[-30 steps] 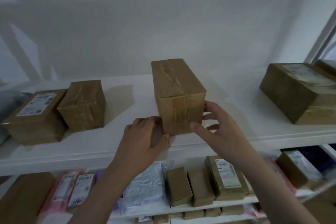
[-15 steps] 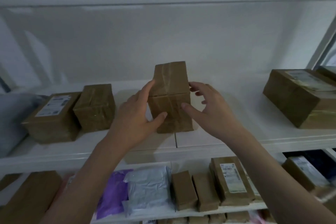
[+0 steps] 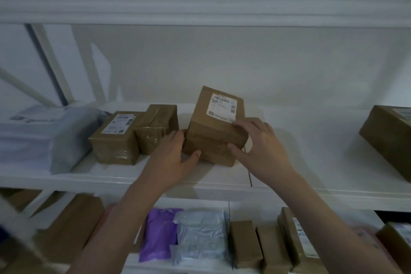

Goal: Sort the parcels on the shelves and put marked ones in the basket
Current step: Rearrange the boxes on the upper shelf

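Now I've tipped the brown cardboard parcel (image 3: 214, 127) over since a second ago, so its white shipping label (image 3: 222, 107) faces me. My left hand (image 3: 175, 158) and right hand (image 3: 259, 147) both clasp it, fingers wrapped on its sides, on the white shelf (image 3: 155, 181) beside the taped box (image 3: 156, 128). I judge the label can be checked for a mark; no basket shows.
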`<state>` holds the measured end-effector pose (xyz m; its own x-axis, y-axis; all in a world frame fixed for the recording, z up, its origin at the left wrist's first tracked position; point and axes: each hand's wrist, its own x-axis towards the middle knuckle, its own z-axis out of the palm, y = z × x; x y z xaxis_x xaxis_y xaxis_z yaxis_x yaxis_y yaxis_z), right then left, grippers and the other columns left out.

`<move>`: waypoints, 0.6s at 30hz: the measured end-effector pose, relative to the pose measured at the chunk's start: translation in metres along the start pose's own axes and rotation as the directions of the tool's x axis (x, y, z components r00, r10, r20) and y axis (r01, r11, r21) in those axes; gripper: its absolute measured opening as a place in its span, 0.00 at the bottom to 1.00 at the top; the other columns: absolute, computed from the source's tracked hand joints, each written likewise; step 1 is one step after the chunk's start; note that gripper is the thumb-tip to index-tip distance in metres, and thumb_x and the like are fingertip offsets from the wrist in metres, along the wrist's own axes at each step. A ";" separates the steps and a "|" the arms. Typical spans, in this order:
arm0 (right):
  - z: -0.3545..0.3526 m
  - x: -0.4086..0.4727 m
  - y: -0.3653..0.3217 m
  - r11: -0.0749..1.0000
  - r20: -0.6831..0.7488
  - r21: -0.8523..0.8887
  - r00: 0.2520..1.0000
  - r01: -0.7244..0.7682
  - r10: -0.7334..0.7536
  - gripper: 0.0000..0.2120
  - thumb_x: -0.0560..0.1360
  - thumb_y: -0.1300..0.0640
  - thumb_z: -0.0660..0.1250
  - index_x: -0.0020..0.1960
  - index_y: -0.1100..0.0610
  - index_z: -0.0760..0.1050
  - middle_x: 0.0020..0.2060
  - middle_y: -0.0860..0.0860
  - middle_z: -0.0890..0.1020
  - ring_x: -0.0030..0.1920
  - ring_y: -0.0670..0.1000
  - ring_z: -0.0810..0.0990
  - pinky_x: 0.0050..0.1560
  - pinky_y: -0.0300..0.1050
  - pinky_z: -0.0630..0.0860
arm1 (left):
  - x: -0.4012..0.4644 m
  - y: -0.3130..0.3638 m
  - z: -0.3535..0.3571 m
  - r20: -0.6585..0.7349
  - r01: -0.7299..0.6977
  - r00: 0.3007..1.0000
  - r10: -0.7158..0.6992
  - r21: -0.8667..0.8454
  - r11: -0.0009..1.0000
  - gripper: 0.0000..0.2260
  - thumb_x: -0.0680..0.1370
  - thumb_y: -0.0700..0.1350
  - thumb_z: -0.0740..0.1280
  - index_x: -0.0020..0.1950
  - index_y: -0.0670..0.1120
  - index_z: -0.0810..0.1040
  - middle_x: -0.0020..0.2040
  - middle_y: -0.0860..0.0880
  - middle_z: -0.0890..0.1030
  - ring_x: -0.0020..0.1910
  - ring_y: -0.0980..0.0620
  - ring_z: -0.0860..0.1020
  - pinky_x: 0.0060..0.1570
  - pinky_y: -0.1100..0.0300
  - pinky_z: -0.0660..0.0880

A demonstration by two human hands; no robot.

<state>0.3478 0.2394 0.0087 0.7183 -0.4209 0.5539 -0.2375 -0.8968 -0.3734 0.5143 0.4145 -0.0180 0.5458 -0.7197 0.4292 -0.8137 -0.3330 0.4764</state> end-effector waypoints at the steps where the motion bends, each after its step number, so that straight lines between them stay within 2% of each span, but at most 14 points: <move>1: 0.000 -0.002 0.002 1.000 -0.004 0.016 1.000 -0.004 0.004 0.25 0.74 0.45 0.71 0.69 0.47 0.71 0.64 0.43 0.71 0.63 0.48 0.70 0.60 0.43 0.72 | -0.001 0.000 0.001 0.008 -0.001 1.000 0.001 -0.007 1.000 0.19 0.78 0.58 0.67 0.64 0.49 0.73 0.56 0.52 0.76 0.56 0.53 0.74 0.53 0.54 0.76; 6: 0.002 -0.009 0.013 0.994 -0.031 0.111 0.999 -0.022 0.025 0.25 0.73 0.47 0.72 0.68 0.45 0.70 0.64 0.40 0.69 0.62 0.46 0.72 0.56 0.47 0.78 | -0.003 -0.001 0.010 0.069 0.032 0.997 -0.032 0.004 0.999 0.19 0.79 0.59 0.66 0.64 0.49 0.74 0.57 0.53 0.78 0.56 0.54 0.75 0.52 0.56 0.76; 8: 0.003 -0.011 0.017 0.989 -0.027 0.139 0.998 -0.053 0.057 0.26 0.73 0.47 0.72 0.69 0.44 0.68 0.63 0.40 0.69 0.59 0.44 0.73 0.54 0.48 0.78 | 0.000 -0.002 0.013 0.111 0.041 0.993 -0.043 0.016 0.999 0.20 0.78 0.62 0.65 0.64 0.52 0.74 0.56 0.54 0.80 0.54 0.55 0.77 0.52 0.53 0.78; 11: 0.006 -0.011 0.024 0.969 0.026 0.205 0.990 -0.138 0.135 0.32 0.72 0.47 0.74 0.72 0.43 0.63 0.61 0.39 0.70 0.53 0.40 0.75 0.49 0.46 0.79 | 0.008 0.001 0.015 0.147 0.065 0.987 -0.068 0.024 0.998 0.21 0.78 0.60 0.67 0.67 0.54 0.72 0.56 0.53 0.81 0.53 0.55 0.78 0.52 0.51 0.79; 13: 0.009 -0.008 0.029 0.951 0.106 0.234 0.977 -0.204 0.184 0.37 0.71 0.45 0.74 0.75 0.44 0.60 0.61 0.39 0.72 0.52 0.40 0.77 0.48 0.45 0.79 | 0.015 0.004 0.015 0.164 0.073 0.984 -0.071 -0.008 0.997 0.25 0.76 0.60 0.70 0.70 0.57 0.68 0.58 0.54 0.81 0.54 0.55 0.80 0.53 0.50 0.80; 15: 0.010 -0.002 0.035 0.944 0.212 0.196 0.951 -0.266 0.224 0.40 0.69 0.43 0.75 0.75 0.46 0.60 0.61 0.41 0.74 0.51 0.40 0.78 0.50 0.47 0.80 | 0.024 0.007 0.014 0.194 0.081 0.978 -0.075 -0.025 0.996 0.30 0.72 0.62 0.71 0.71 0.59 0.66 0.59 0.57 0.81 0.56 0.55 0.80 0.54 0.49 0.81; 18: 0.008 0.006 0.037 0.959 0.299 0.043 0.919 -0.281 0.256 0.35 0.69 0.42 0.75 0.71 0.50 0.65 0.60 0.46 0.76 0.50 0.46 0.80 0.51 0.50 0.79 | 0.037 0.010 0.016 0.216 0.061 0.974 -0.065 0.028 0.998 0.32 0.70 0.64 0.72 0.71 0.58 0.68 0.61 0.58 0.80 0.57 0.56 0.80 0.54 0.51 0.81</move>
<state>0.3486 0.2044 -0.0080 0.7949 -0.5758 0.1914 -0.4016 -0.7358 -0.5453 0.5229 0.3752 -0.0097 0.5416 -0.8111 0.2209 -0.7844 -0.3932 0.4796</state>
